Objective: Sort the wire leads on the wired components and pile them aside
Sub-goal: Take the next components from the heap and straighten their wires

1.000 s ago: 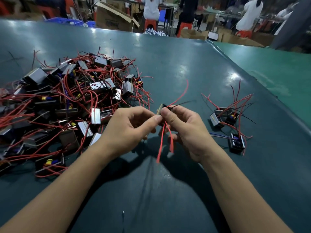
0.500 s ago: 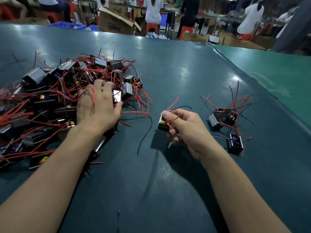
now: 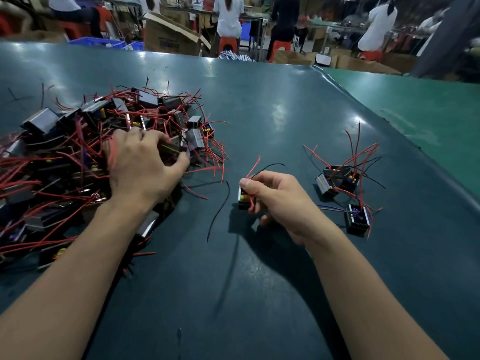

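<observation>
A big heap of small black wired components (image 3: 65,162) with tangled red leads covers the left of the dark green table (image 3: 259,113). My left hand (image 3: 140,167) rests on the heap, its fingers closing around one component (image 3: 172,148) at the heap's right edge. My right hand (image 3: 272,196) sits mid-table and grips a single component (image 3: 242,197) whose red and black leads stick up above the fingers. A small pile of three components (image 3: 342,188) with red leads lies to the right of that hand.
A loose black wire (image 3: 219,213) lies on the table between my hands. The table's right edge borders a lighter green surface (image 3: 415,110). Cardboard boxes (image 3: 171,35), stools and several people stand beyond the far edge.
My left hand let go of the component held by both hands, moved left onto the heap and curled around another piece. My right hand kept its component and lowered slightly.
</observation>
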The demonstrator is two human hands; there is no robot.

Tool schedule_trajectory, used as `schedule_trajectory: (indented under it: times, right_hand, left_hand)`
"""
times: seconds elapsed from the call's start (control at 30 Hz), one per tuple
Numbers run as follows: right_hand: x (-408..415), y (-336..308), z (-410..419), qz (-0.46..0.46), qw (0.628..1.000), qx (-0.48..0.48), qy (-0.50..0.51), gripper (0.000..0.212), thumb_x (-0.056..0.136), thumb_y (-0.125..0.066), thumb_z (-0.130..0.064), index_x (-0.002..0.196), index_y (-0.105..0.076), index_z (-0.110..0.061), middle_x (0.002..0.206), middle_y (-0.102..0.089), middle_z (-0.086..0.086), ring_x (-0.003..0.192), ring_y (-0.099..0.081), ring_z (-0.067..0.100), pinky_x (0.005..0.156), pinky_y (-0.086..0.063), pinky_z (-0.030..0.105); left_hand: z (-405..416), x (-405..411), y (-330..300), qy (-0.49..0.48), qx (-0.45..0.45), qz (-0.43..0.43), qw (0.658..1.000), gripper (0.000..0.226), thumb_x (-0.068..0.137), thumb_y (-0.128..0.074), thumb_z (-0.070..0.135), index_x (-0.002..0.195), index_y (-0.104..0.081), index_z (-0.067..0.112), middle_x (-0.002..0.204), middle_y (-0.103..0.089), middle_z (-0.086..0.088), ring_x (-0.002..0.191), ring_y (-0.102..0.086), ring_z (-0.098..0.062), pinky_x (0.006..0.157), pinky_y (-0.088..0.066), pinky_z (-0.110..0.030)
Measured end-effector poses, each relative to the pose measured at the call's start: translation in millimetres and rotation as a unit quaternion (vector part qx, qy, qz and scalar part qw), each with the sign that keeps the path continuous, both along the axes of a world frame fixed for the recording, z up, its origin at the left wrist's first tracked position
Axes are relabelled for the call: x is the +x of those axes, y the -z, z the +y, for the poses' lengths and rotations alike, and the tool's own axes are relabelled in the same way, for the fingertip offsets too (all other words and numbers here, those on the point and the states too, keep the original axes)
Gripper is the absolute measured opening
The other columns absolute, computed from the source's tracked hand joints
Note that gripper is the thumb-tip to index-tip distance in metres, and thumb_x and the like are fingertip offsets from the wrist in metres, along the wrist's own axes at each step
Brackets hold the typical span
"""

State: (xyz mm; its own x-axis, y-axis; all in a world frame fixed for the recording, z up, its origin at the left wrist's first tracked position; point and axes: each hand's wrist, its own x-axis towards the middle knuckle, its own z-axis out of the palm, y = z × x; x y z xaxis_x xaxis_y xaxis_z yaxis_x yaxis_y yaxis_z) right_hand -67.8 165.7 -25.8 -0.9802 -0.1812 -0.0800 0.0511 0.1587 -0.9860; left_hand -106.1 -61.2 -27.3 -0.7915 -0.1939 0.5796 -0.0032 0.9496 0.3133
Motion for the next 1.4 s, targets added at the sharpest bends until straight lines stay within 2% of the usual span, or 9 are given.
schedule_trajectory:
  times: [0.1, 0.3, 0.43, 0.57, 0.77, 0.87, 1.07, 1.2, 1.4]
  right_hand:
    - [0.3, -1.5, 0.9, 0.000, 1.000, -0.012, -0.010, 0.010, 0.089, -0.067, -0.010, 0.080, -0.066, -0.010, 0.062, -0.064, -0.001, 0.051, -0.057, 0.011, 0.044, -0.045, 0.025]
    - [3.4, -4.9, -0.3, 0.017, 1.000, 0.004, -0.026, 0.012, 0.086, -0.068, -0.004, 0.079, -0.066, -0.013, 0.082, -0.071, 0.014, 0.064, -0.061, 0.013, 0.060, -0.049, 0.023]
    - [0.8, -4.5, 0.6, -0.003, 1.000, -0.024, 0.004, 0.009, 0.089, -0.062, -0.003, 0.090, -0.062, -0.012, 0.084, -0.075, 0.015, 0.070, -0.068, 0.017, 0.061, -0.052, 0.026]
    - [1.4, -4.8, 1.2, 0.006, 0.998, -0.065, 0.021, 0.009, 0.093, -0.062, -0.011, 0.084, -0.062, -0.009, 0.069, -0.072, 0.004, 0.063, -0.068, 0.012, 0.056, -0.053, 0.022]
    - [1.1, -6.5, 6.2, 0.021, 0.997, -0.055, 0.046, 0.010, 0.088, -0.069, -0.009, 0.080, -0.065, -0.015, 0.070, -0.068, 0.000, 0.064, -0.066, 0.011, 0.054, -0.050, 0.018]
    - [0.1, -6.9, 7.4, 0.008, 0.997, -0.058, 0.042, 0.009, 0.086, -0.069, -0.005, 0.085, -0.065, -0.013, 0.071, -0.071, -0.001, 0.061, -0.064, 0.010, 0.055, -0.053, 0.021]
    - [-1.0, -9.1, 11.4, -0.010, 0.995, -0.083, 0.047, 0.013, 0.086, -0.069, -0.001, 0.094, -0.062, -0.009, 0.072, -0.064, 0.002, 0.062, -0.065, 0.014, 0.052, -0.055, 0.029]
    - [0.3, -8.5, 9.5, -0.025, 0.996, -0.075, 0.033, 0.012, 0.086, -0.070, -0.006, 0.093, -0.063, -0.013, 0.070, -0.063, -0.001, 0.061, -0.065, 0.014, 0.049, -0.054, 0.031]
    - [0.1, -9.1, 12.0, -0.008, 0.994, -0.052, 0.096, 0.008, 0.091, -0.066, -0.010, 0.085, -0.060, -0.012, 0.067, -0.057, 0.001, 0.052, -0.063, 0.013, 0.043, -0.049, 0.026]
  left_hand:
    - [6.0, 9.3, -3.8, 0.028, 0.077, 0.081, 0.993, 0.037, 0.089, -0.060, 0.046, 0.100, -0.067, 0.012, 0.089, -0.065, -0.015, 0.094, -0.055, -0.037, 0.081, -0.040, -0.040]
    - [15.1, 22.5, -6.7, 0.126, 0.174, 0.067, 0.974, 0.025, 0.096, -0.059, 0.038, 0.103, -0.059, 0.013, 0.083, -0.063, 0.004, 0.076, -0.063, -0.019, 0.071, -0.051, -0.036]
    - [34.2, 42.1, -18.2, 0.287, 0.283, 0.146, 0.903, 0.013, 0.094, -0.061, 0.029, 0.099, -0.051, 0.024, 0.094, -0.061, 0.017, 0.086, -0.062, 0.003, 0.071, -0.050, -0.017]
    - [43.3, 52.9, -9.1, 0.436, 0.142, -0.004, 0.889, 0.015, 0.081, -0.077, 0.016, 0.083, -0.062, 0.015, 0.105, -0.063, 0.000, 0.100, -0.062, -0.012, 0.077, -0.050, -0.026]
    - [29.9, 57.2, -6.7, 0.422, 0.139, -0.205, 0.872, 0.011, 0.068, -0.088, 0.021, 0.072, -0.077, 0.020, 0.107, -0.069, 0.011, 0.104, -0.061, 0.003, 0.090, -0.044, -0.012]
    - [24.1, 58.8, -12.2, 0.429, 0.184, -0.271, 0.842, 0.014, 0.072, -0.070, 0.015, 0.072, -0.078, 0.026, 0.119, -0.066, 0.015, 0.110, -0.059, 0.008, 0.095, -0.048, -0.017]
    - [29.1, 48.5, -8.1, 0.230, 0.333, -0.090, 0.910, 0.036, 0.078, -0.047, -0.015, 0.065, -0.061, 0.015, 0.092, -0.072, -0.001, 0.086, -0.070, -0.020, 0.076, -0.059, -0.042]
    - [38.7, 46.1, -7.7, 0.302, 0.450, -0.172, 0.822, 0.026, 0.090, -0.050, -0.010, 0.099, -0.065, 0.009, 0.099, -0.074, -0.005, 0.097, -0.069, -0.023, 0.072, -0.055, -0.022]
    - [23.7, 49.2, -11.9, 0.358, 0.403, -0.254, 0.803, 0.061, 0.075, -0.029, -0.031, 0.108, -0.064, 0.007, 0.107, -0.072, -0.007, 0.105, -0.067, -0.019, 0.084, -0.055, -0.034]
